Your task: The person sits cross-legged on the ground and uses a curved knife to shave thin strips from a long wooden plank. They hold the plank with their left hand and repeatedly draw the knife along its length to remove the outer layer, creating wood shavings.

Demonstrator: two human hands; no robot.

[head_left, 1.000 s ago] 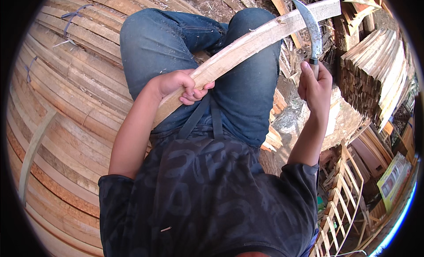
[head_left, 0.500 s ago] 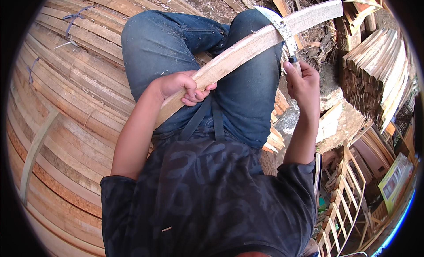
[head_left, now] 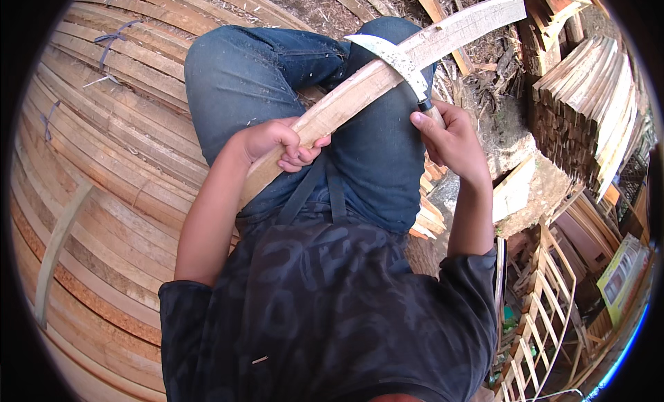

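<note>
A long, pale wooden board (head_left: 346, 101) lies slantwise across my lap, its far end reaching up to the right past my knee. Near its lower end, my left hand (head_left: 287, 145) is wrapped round it, fingertips showing on the right edge. My right hand (head_left: 449, 136) grips the light handle of a sickle-shaped knife (head_left: 394, 58) with a dark collar. The curved, speckled blade lies across the upper face of the board, its tip pointing up to the left beyond the board's edge. Part of the handle is hidden inside my right hand.
Long wooden strips (head_left: 117, 146) are stacked on the left, some bound with dark ties. A stack of split slats (head_left: 584, 105) stands at the right. A wooden lattice frame (head_left: 536, 326) leans at the lower right. Shavings and scraps cover the ground ahead.
My right hand has drawn the knife along the board, down and to the left, toward my left hand. The board has shifted slightly left; my left hand keeps its grip.
</note>
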